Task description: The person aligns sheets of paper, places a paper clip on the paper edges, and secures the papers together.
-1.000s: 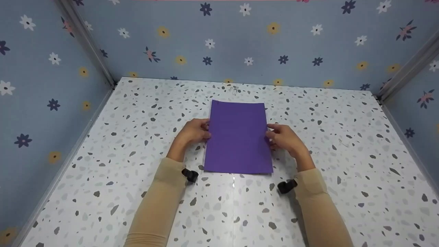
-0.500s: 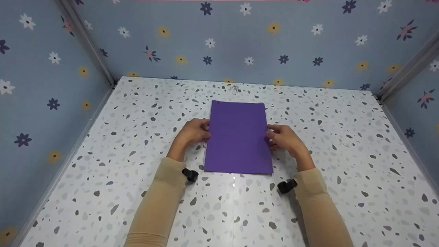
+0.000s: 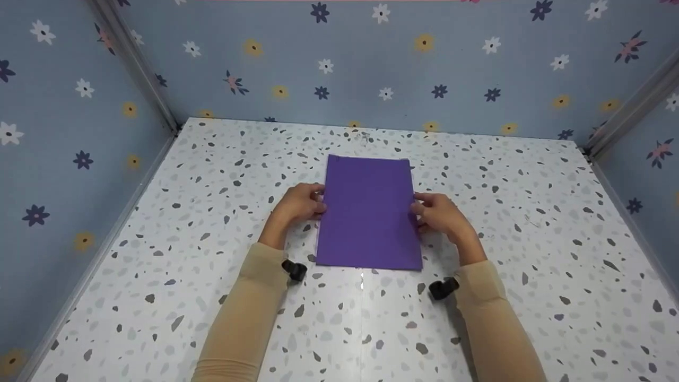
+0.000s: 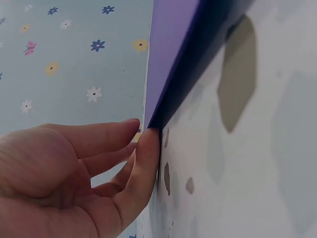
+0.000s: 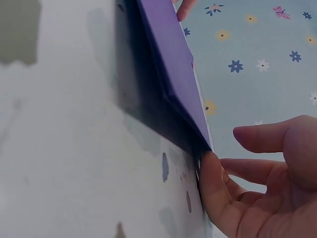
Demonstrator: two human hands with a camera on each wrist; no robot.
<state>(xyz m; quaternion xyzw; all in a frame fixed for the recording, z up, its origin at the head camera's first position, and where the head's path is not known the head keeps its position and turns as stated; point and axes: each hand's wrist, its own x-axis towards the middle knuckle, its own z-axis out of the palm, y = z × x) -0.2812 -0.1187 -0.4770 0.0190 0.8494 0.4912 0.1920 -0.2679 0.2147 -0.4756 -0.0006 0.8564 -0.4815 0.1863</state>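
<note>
A purple rectangular sheet of paper (image 3: 371, 212) lies on the speckled tabletop between the two hands. Its near edge stands slightly off the surface, with a shadow beneath in both wrist views. My left hand (image 3: 299, 202) is at the sheet's left edge. In the left wrist view a bent finger touches the edge, and the thumb (image 4: 111, 135) sits close above it. On the opposite edge is my right hand (image 3: 439, 213). Its fingertip meets the sheet's side in the right wrist view, while the thumb (image 5: 260, 138) stays apart from the paper.
The white terrazzo-patterned tabletop (image 3: 212, 297) is enclosed by blue floral panels (image 3: 371, 63) at the back and both sides. Grey metal posts (image 3: 140, 69) join the panels at the back corners. A small black device (image 3: 294, 270) is on each wrist.
</note>
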